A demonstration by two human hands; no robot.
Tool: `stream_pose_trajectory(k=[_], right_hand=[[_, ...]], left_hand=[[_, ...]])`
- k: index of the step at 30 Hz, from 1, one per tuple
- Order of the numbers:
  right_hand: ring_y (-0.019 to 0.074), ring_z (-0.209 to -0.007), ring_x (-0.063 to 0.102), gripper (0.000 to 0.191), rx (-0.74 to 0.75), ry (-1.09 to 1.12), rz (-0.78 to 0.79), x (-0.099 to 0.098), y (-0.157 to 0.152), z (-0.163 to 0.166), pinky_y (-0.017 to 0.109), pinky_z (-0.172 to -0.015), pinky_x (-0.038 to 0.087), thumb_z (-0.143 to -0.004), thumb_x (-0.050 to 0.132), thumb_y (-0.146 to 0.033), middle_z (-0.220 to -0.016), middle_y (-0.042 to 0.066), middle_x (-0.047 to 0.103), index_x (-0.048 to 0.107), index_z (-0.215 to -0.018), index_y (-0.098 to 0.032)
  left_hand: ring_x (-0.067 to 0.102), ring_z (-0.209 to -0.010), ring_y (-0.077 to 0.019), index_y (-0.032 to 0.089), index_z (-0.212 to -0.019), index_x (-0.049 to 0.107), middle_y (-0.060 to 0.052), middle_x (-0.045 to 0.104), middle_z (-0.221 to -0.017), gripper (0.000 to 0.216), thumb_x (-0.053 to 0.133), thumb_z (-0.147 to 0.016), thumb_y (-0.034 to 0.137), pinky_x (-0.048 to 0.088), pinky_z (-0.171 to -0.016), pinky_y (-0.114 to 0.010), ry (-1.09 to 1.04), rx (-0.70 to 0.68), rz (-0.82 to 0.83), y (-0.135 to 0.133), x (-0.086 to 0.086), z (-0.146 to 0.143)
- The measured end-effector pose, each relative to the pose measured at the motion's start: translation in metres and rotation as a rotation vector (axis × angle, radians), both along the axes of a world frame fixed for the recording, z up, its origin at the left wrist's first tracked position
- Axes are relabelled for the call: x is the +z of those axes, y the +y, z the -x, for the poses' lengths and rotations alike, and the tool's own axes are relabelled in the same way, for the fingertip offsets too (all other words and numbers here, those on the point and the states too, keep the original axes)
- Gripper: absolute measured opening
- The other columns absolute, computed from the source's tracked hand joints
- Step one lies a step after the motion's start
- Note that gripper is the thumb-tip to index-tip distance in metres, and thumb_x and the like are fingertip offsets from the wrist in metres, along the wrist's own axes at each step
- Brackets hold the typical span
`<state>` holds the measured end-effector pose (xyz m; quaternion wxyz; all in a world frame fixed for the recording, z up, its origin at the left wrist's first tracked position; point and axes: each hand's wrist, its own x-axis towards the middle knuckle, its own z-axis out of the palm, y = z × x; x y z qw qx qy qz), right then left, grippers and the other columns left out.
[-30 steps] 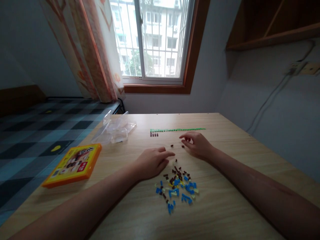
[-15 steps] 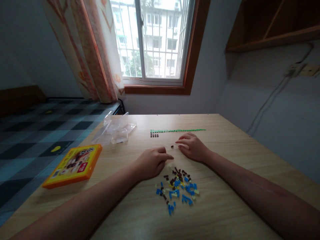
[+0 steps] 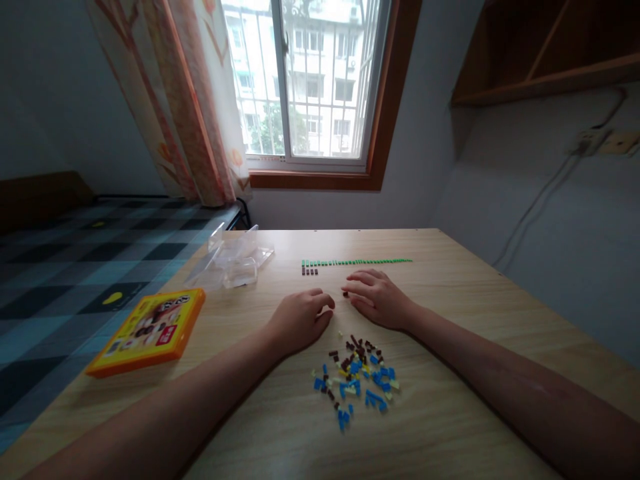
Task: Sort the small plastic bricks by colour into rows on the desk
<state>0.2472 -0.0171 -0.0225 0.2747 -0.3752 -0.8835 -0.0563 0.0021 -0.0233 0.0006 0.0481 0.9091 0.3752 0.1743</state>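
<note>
My right hand rests low over the table with its fingers spread. Its fingertips are at a small brown brick, partly covering it; whether they touch it I cannot tell. To the left, my left hand is held with loosely bent fingers, thumb and forefinger apart and nothing visible between them. Nearer to me lies a loose pile of small blue, brown, yellow and cream bricks. Beyond the hands runs a long row of green bricks, with a short row of brown bricks in front of its left end.
A yellow and orange box lies at the table's left side. Clear plastic trays stand behind it near the far left corner. A checked bed adjoins the table on the left, and a window is beyond.
My right hand has shifted slightly left, bringing its fingers over the lone brown brick. My left hand has drawn back a little, its extended forefinger now bent.
</note>
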Motion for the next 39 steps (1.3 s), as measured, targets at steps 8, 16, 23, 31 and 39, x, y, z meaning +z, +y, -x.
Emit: stream_pose_trajectory(k=[8, 16, 23, 31, 39], right_hand=[[0.0252, -0.120, 0.052, 0.014, -0.028, 0.074, -0.035, -0.004, 0.014, 0.005, 0.046, -0.104, 0.038, -0.087, 0.065, -0.028, -0.124, 0.007, 0.064, 0.071, -0.099, -0.025], [0.0222, -0.109, 0.057, 0.009, 0.015, 0.117, -0.020, -0.006, 0.036, 0.023, 0.041, -0.098, 0.043, -0.087, 0.066, -0.024, -0.111, 0.006, 0.069, 0.072, -0.081, -0.023], [0.0223, -0.100, 0.057, 0.015, -0.027, 0.134, -0.042, -0.004, 0.058, 0.045, 0.040, -0.093, 0.043, -0.091, 0.060, -0.026, -0.102, 0.007, 0.071, 0.074, -0.087, -0.023], [0.0233, -0.087, 0.056, 0.014, -0.164, 0.166, -0.040, -0.001, 0.042, 0.035, 0.040, -0.087, 0.037, -0.085, 0.061, -0.023, -0.079, 0.005, 0.071, 0.073, -0.091, -0.022], [0.0234, -0.086, 0.057, 0.008, -0.129, 0.077, -0.021, 0.003, 0.040, 0.038, 0.040, -0.086, 0.036, -0.073, 0.064, -0.018, -0.078, 0.004, 0.071, 0.071, -0.073, -0.022]], left_hand=[[0.060, -0.069, -0.0160, 0.024, -0.093, 0.069, -0.002, 0.067, -0.087, 0.020, 0.051, -0.086, 0.025, 0.044, -0.065, -0.028, 0.013, 0.017, 0.007, 0.001, 0.000, -0.003], [0.060, -0.070, -0.0156, 0.023, -0.091, 0.068, -0.002, 0.067, -0.086, 0.019, 0.050, -0.087, 0.026, 0.043, -0.066, -0.028, -0.016, 0.029, 0.017, 0.003, -0.003, -0.003], [0.058, -0.068, -0.0144, 0.021, -0.087, 0.068, -0.003, 0.066, -0.083, 0.019, 0.049, -0.088, 0.024, 0.041, -0.064, -0.026, -0.058, 0.039, 0.017, 0.003, -0.004, -0.002], [0.059, -0.068, -0.0137, 0.022, -0.089, 0.068, -0.002, 0.067, -0.086, 0.018, 0.051, -0.086, 0.021, 0.042, -0.065, -0.025, -0.132, 0.066, 0.035, 0.003, -0.007, -0.001], [0.059, -0.069, -0.0146, 0.021, -0.088, 0.069, -0.003, 0.068, -0.086, 0.018, 0.051, -0.085, 0.022, 0.042, -0.064, -0.026, -0.088, 0.072, 0.043, 0.002, -0.005, -0.001]])
